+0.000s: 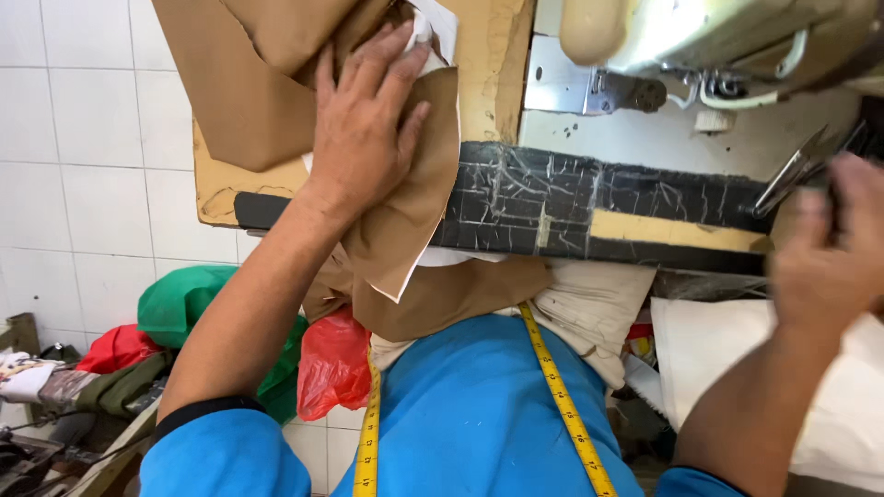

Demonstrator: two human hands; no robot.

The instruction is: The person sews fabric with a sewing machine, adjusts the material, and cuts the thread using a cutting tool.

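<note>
In the head view, the left hand was laid flat, fingers spread, on a piece of tan fabric that was draped over the front edge of the sewing surface. The fabric was pressed down under the palm rather than gripped, so the grip was open; a white lining piece was seen just beyond the fingertips. The lower end of the tan fabric was hung over the dark, scratched edge strip of the surface and down towards the lap.

The right hand was blurred at the right side of the view, raised near the surface edge. A pair of metal scissors was seen at its fingertips, and the grip appeared closed around the handles, though the blur left this uncertain.

The cream sewing machine was seen at the top right, above its metal plate. A yellow measuring tape was hung round the neck over a blue shirt. Green and red bags were seen on the tiled floor at the left.
</note>
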